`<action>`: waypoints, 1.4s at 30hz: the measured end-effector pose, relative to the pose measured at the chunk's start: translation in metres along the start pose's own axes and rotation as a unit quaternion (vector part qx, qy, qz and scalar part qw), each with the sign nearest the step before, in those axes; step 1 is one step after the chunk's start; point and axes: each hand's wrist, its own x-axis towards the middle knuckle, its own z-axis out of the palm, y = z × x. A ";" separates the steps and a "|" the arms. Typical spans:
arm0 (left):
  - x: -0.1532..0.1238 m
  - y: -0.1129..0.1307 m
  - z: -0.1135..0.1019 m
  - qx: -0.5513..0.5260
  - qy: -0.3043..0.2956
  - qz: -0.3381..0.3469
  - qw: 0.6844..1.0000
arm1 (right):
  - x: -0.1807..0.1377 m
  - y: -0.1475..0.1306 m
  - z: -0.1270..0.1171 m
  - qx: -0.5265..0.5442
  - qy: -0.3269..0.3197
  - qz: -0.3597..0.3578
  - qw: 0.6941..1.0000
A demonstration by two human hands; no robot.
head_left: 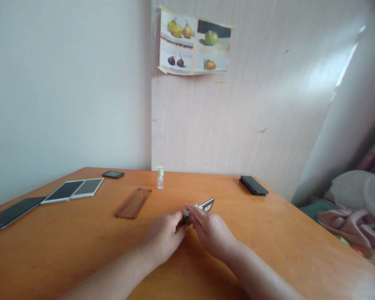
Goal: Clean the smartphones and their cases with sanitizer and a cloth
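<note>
My left hand [165, 235] is closed around the near end of a phone [209, 203], which is held tilted above the table with its shiny edge pointing away to the right. Over the phone lies my right hand [215, 233], its fingers bent and pressing a small white wipe [187, 212] against the surface. Most of the phone and much of the wipe are hidden by my fingers. Just beyond my hands, a clear brown phone case [133, 203] lies flat. A small clear pump bottle [160, 180] stands upright behind it.
On the wooden table [90, 246], two white phones [62, 191] and a dark phone [14, 212] lie at left. A small black phone [113, 174] is at the back; a black phone in a case [253, 186] lies at right. Bedding [359, 229] is beyond the right edge.
</note>
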 end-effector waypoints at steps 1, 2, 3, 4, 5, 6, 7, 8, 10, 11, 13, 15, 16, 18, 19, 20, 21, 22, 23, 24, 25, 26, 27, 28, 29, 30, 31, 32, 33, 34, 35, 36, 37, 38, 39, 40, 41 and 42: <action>0.000 0.000 0.000 0.010 -0.006 -0.016 1.000 | 0.002 0.010 -0.002 -0.010 0.009 0.033 0.999; 0.001 0.000 0.000 0.019 -0.012 -0.033 0.999 | 0.004 0.020 -0.004 -0.022 0.017 0.071 0.997; 0.001 0.000 0.000 0.027 -0.017 -0.047 0.998 | 0.006 0.029 -0.006 -0.037 0.025 0.111 0.993; 0.001 0.000 0.000 0.033 -0.021 -0.057 0.998 | 0.008 0.036 -0.009 -0.053 0.031 0.145 0.988; 0.002 0.000 0.000 0.036 -0.025 -0.062 0.997 | 0.009 0.041 -0.010 -0.064 0.035 0.171 0.982; 0.002 0.001 -0.001 0.037 -0.029 -0.064 0.997 | 0.010 0.042 -0.011 -0.070 0.035 0.186 0.979; 0.002 0.001 -0.001 0.037 -0.033 -0.064 0.997 | 0.010 0.040 -0.011 -0.067 0.030 0.188 0.980; 0.002 0.002 -0.001 0.034 -0.036 -0.064 0.997 | 0.009 0.035 -0.009 -0.056 0.023 0.177 0.982; 0.001 0.003 -0.002 0.016 -0.040 -0.057 0.997 | 0.005 0.018 -0.003 -0.015 -0.001 0.122 0.992; 0.000 0.003 -0.002 0.006 -0.040 -0.051 0.998 | 0.002 0.009 0.000 0.010 -0.015 0.087 0.996; 0.000 0.003 -0.003 -0.011 -0.037 -0.035 0.999 | -0.001 -0.004 0.006 0.050 -0.036 0.030 0.998; 0.000 0.003 -0.003 -0.007 -0.031 -0.029 0.999 | -0.002 -0.003 0.008 0.063 -0.040 0.029 0.997; 0.001 0.002 -0.003 0.002 -0.031 -0.035 0.999 | 0.000 0.003 0.007 0.060 -0.030 0.052 0.996; 0.002 0.000 -0.002 0.024 -0.032 -0.051 0.998 | 0.004 0.024 0.001 0.048 0.008 0.121 0.991; 0.003 -0.001 -0.001 0.033 -0.031 -0.058 0.997 | 0.006 0.036 -0.002 0.044 0.033 0.152 0.987; 0.003 -0.001 -0.001 0.040 -0.030 -0.060 0.997 | 0.008 0.047 -0.005 0.041 0.060 0.176 0.982; 0.003 -0.002 -0.001 0.045 -0.027 -0.059 0.997 | 0.010 0.055 -0.008 0.041 0.081 0.197 0.976; 0.003 -0.002 0.000 0.047 -0.024 -0.056 0.997 | 0.010 0.060 -0.009 0.042 0.095 0.207 0.973; 0.004 -0.003 0.000 0.048 -0.023 -0.055 0.997 | 0.010 0.060 -0.008 0.046 0.099 0.207 0.972; 0.004 -0.003 0.000 0.047 -0.024 -0.056 0.997 | 0.010 0.055 -0.006 0.054 0.093 0.198 0.974; 0.003 -0.002 -0.001 0.044 -0.026 -0.056 0.997 | 0.008 0.047 -0.003 0.068 0.077 0.178 0.979; 0.003 -0.002 -0.001 0.037 -0.028 -0.052 0.998 | 0.006 0.037 0.002 0.084 0.056 0.149 0.984; 0.003 -0.002 -0.001 0.027 -0.029 -0.045 0.998 | 0.005 0.026 0.006 0.107 0.030 0.116 0.987; 0.003 -0.002 -0.001 0.015 -0.030 -0.034 0.999 | 0.003 0.015 0.011 0.127 0.010 0.078 0.989; 0.003 -0.002 -0.002 0.005 -0.030 -0.022 0.999 | 0.002 0.008 0.014 0.138 -0.008 0.051 0.989; 0.003 -0.002 -0.002 -0.002 -0.031 -0.014 0.999 | 0.001 0.004 0.016 0.141 -0.016 0.037 0.989; 0.003 -0.003 -0.002 -0.003 -0.031 -0.012 0.999 | 0.001 0.005 0.015 0.137 -0.014 0.041 0.990; 0.003 -0.003 -0.002 0.001 -0.032 -0.017 0.999 | 0.002 0.009 0.013 0.127 -0.002 0.061 0.990; 0.003 -0.003 -0.002 0.009 -0.033 -0.026 0.999 | 0.004 0.018 0.009 0.116 0.018 0.093 0.989; 0.003 -0.003 -0.002 0.018 -0.032 -0.036 0.999 | 0.005 0.028 0.005 0.104 0.046 0.132 0.985; 0.003 -0.004 -0.002 0.025 -0.031 -0.044 0.998 | 0.007 0.039 0.000 0.095 0.073 0.166 0.979; 0.003 -0.004 -0.002 0.031 -0.030 -0.048 0.998 | 0.009 0.048 -0.005 0.088 0.095 0.194 0.972; 0.003 -0.004 -0.002 0.035 -0.029 -0.050 0.998 | 0.010 0.055 -0.008 0.082 0.111 0.212 0.967; 0.003 -0.004 -0.002 0.037 -0.028 -0.051 0.998 | 0.010 0.057 -0.009 0.080 0.121 0.218 0.965; 0.003 -0.003 -0.002 0.037 -0.028 -0.050 0.998 | 0.010 0.055 -0.009 0.082 0.122 0.213 0.966; 0.003 -0.003 -0.002 0.035 -0.029 -0.050 0.998 | 0.009 0.050 -0.006 0.089 0.115 0.196 0.970; 0.003 -0.003 -0.003 0.031 -0.031 -0.048 0.998 | 0.007 0.041 -0.002 0.100 0.100 0.169 0.975; 0.003 -0.002 -0.003 0.024 -0.033 -0.044 0.998 | 0.006 0.030 0.003 0.114 0.078 0.138 0.981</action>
